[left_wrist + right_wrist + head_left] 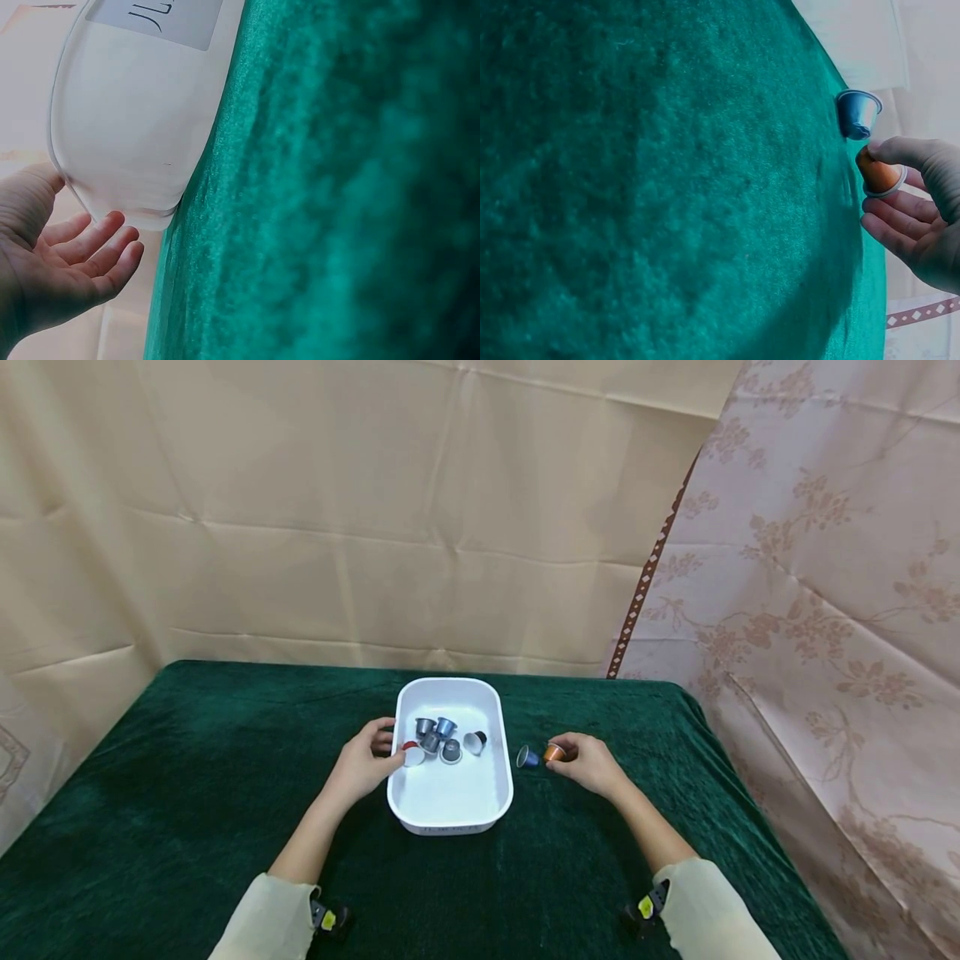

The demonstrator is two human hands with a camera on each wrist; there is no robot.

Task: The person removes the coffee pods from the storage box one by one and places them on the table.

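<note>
My left hand (362,767) holds the near-left rim of a white plastic tub (450,828), thumb over the edge and fingers along the outer wall. In the left wrist view the fingers lie loosely bent by the corner of the tub (142,97). To the right of the tub, my right hand (597,768) pinches an orange coffee capsule (881,177) between thumb and fingers, low over the cloth. Right beside it a blue coffee capsule (527,757) lies on its side, its rim facing the tub.
Several coffee capsules are in the tub: a blue one (446,727), grey ones such as this grey capsule (451,752), a pale-lidded one (474,742), and a red one (412,754) by the left thumb. Dark green cloth (187,793) covers the table; curtains (300,527) hang behind.
</note>
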